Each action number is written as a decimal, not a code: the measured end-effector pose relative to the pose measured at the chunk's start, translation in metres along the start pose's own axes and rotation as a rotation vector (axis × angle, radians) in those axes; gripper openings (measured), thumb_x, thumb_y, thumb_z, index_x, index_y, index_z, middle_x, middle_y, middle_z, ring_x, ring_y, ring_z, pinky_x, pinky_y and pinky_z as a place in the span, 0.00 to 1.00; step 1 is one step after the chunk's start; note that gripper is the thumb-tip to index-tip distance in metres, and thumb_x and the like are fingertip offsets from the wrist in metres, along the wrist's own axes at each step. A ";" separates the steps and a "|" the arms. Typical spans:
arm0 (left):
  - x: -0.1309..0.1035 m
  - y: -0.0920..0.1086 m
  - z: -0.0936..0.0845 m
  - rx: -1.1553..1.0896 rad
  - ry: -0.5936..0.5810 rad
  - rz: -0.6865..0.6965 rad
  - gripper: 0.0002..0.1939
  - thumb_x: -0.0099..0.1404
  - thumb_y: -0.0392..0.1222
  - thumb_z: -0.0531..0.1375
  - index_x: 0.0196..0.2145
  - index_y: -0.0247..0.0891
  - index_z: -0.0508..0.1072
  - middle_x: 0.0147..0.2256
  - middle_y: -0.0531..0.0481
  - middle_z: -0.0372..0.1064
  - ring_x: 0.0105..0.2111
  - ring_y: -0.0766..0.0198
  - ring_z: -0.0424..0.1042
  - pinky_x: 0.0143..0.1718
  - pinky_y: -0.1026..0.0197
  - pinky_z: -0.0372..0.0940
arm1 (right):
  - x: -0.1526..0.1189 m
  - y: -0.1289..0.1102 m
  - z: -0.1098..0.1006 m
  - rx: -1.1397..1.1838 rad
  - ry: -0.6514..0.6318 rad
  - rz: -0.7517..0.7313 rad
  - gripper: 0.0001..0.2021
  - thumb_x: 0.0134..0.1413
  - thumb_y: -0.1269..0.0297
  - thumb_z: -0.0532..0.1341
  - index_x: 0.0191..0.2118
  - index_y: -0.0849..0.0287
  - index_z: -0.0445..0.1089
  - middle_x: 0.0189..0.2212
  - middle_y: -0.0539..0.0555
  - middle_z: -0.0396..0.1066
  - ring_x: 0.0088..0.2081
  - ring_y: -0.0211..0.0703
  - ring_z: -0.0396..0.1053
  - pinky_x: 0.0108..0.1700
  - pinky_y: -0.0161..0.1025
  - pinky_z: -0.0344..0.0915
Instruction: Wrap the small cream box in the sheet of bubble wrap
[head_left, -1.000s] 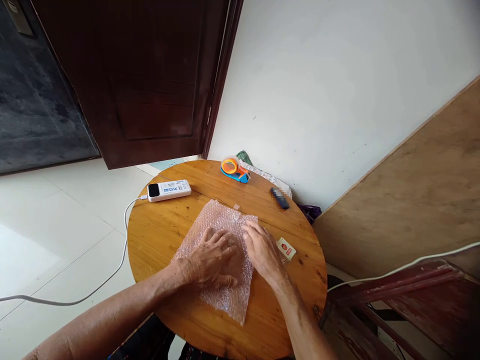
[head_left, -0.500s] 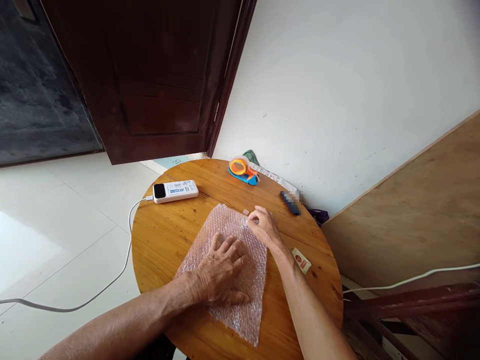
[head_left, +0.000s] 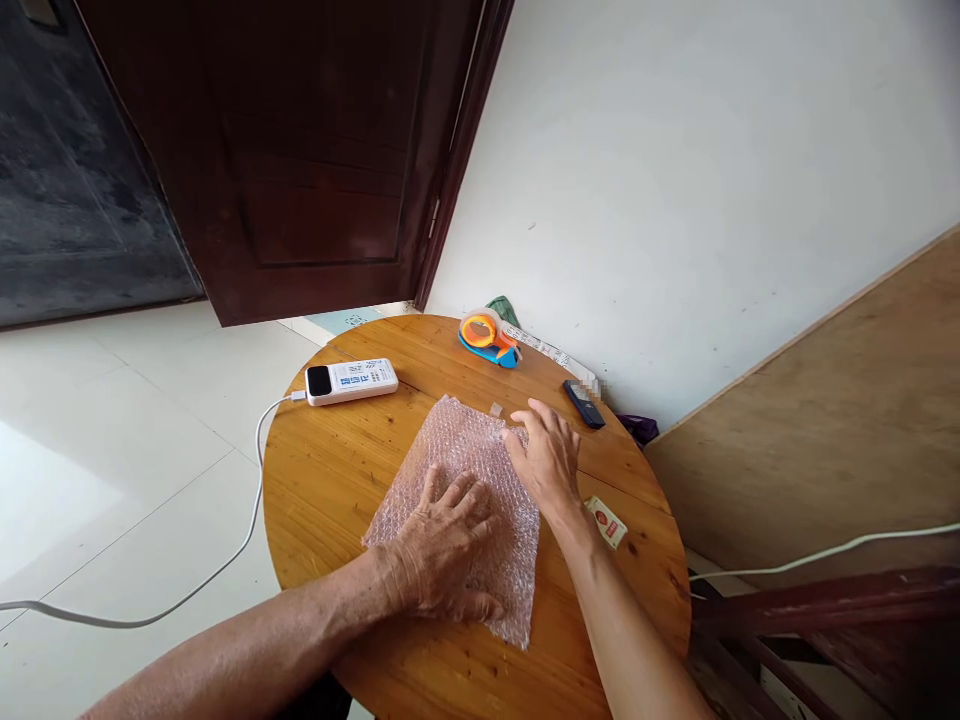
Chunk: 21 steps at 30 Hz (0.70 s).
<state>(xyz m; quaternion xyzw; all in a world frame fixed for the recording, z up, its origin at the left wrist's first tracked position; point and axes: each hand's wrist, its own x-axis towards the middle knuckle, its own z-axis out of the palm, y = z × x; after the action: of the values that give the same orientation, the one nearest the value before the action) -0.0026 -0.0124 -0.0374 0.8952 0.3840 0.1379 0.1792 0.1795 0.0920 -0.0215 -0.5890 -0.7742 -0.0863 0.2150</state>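
A sheet or pouch of bubble wrap [head_left: 480, 455] lies at a slant on the round wooden table [head_left: 322, 480]. My left hand [head_left: 446, 550] rests flat on its lower part, fingers spread. At its upper right edge is my right hand [head_left: 547, 455], with thumb and fingers apart and nothing visible between them. A small clear piece, perhaps tape [head_left: 496, 410], sits just beyond the wrap's top edge. Close to my right wrist lies a small card [head_left: 606, 522] with a red print.
An orange and blue tape dispenser [head_left: 489, 338] stands at the table's far edge. A dark blue object [head_left: 583, 404] lies at the right, partly blurred. A white power bank [head_left: 351, 382] with a cable [head_left: 251, 515] is at the left. The wall [head_left: 660, 200] rises behind.
My right hand has opened from a pinch at the wrap's top edge and moved slightly right. The bubble wrap has shifted up and a little right, away from me, under my left hand.
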 end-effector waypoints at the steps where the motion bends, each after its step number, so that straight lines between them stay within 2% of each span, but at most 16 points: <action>1: 0.000 0.000 0.001 0.002 0.002 -0.001 0.45 0.59 0.74 0.53 0.63 0.37 0.62 0.66 0.31 0.51 0.67 0.34 0.46 0.63 0.23 0.35 | -0.010 -0.002 -0.007 0.027 -0.010 -0.048 0.12 0.62 0.63 0.55 0.46 0.58 0.72 0.58 0.62 0.67 0.55 0.57 0.65 0.54 0.52 0.59; 3: 0.001 -0.001 0.005 0.009 0.008 0.005 0.46 0.58 0.73 0.56 0.64 0.38 0.60 0.66 0.32 0.51 0.67 0.33 0.46 0.62 0.21 0.35 | -0.031 -0.008 -0.019 0.091 -0.126 -0.166 0.11 0.63 0.64 0.54 0.45 0.57 0.72 0.52 0.60 0.72 0.52 0.52 0.68 0.53 0.49 0.60; 5: 0.001 -0.003 0.009 0.023 0.019 0.014 0.48 0.56 0.71 0.59 0.66 0.40 0.57 0.67 0.32 0.50 0.66 0.32 0.46 0.61 0.19 0.34 | -0.053 -0.013 -0.028 0.105 -0.236 -0.225 0.11 0.63 0.68 0.52 0.42 0.56 0.73 0.48 0.57 0.75 0.50 0.51 0.69 0.52 0.48 0.61; 7: 0.001 -0.006 0.014 0.040 0.031 0.017 0.48 0.56 0.70 0.60 0.66 0.41 0.56 0.67 0.33 0.49 0.66 0.32 0.45 0.61 0.19 0.32 | -0.070 -0.012 -0.035 0.107 -0.220 -0.200 0.12 0.62 0.69 0.52 0.40 0.55 0.73 0.48 0.57 0.75 0.51 0.52 0.69 0.53 0.49 0.61; 10: -0.001 -0.009 0.018 0.060 0.040 0.013 0.46 0.57 0.71 0.58 0.64 0.40 0.61 0.67 0.32 0.50 0.67 0.32 0.45 0.62 0.21 0.31 | -0.087 0.002 -0.044 0.134 -0.019 -0.066 0.12 0.62 0.65 0.53 0.46 0.55 0.73 0.53 0.60 0.72 0.55 0.54 0.67 0.56 0.51 0.61; 13: -0.002 -0.010 0.018 0.064 0.043 0.009 0.45 0.56 0.71 0.59 0.62 0.39 0.63 0.66 0.33 0.51 0.66 0.31 0.46 0.62 0.21 0.32 | -0.098 0.029 -0.049 0.110 0.109 0.119 0.21 0.57 0.60 0.58 0.55 0.59 0.68 0.57 0.65 0.68 0.57 0.59 0.66 0.57 0.55 0.61; 16: -0.002 -0.010 0.017 0.064 0.052 0.005 0.45 0.56 0.71 0.60 0.62 0.41 0.64 0.66 0.34 0.52 0.66 0.30 0.47 0.62 0.21 0.33 | -0.109 0.055 -0.045 0.109 0.065 0.310 0.29 0.51 0.57 0.61 0.59 0.61 0.65 0.54 0.66 0.71 0.54 0.61 0.69 0.53 0.56 0.64; 19: -0.002 -0.010 0.016 0.065 0.055 -0.004 0.45 0.55 0.71 0.60 0.62 0.41 0.64 0.66 0.34 0.52 0.66 0.31 0.47 0.62 0.21 0.34 | -0.118 0.070 -0.039 0.247 -0.005 0.455 0.25 0.50 0.55 0.62 0.55 0.56 0.69 0.45 0.59 0.77 0.46 0.56 0.74 0.47 0.50 0.69; 21: -0.002 -0.010 0.015 0.067 0.056 -0.010 0.45 0.55 0.71 0.60 0.62 0.41 0.65 0.66 0.34 0.53 0.66 0.31 0.47 0.62 0.21 0.35 | -0.120 0.071 -0.039 0.405 0.014 0.532 0.24 0.48 0.54 0.64 0.51 0.55 0.71 0.40 0.56 0.79 0.41 0.53 0.76 0.44 0.48 0.70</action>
<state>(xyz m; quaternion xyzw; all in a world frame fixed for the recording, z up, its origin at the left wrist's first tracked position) -0.0047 -0.0110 -0.0555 0.8947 0.3976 0.1491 0.1388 0.2817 -0.0074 -0.0470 -0.7153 -0.5931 0.1244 0.3480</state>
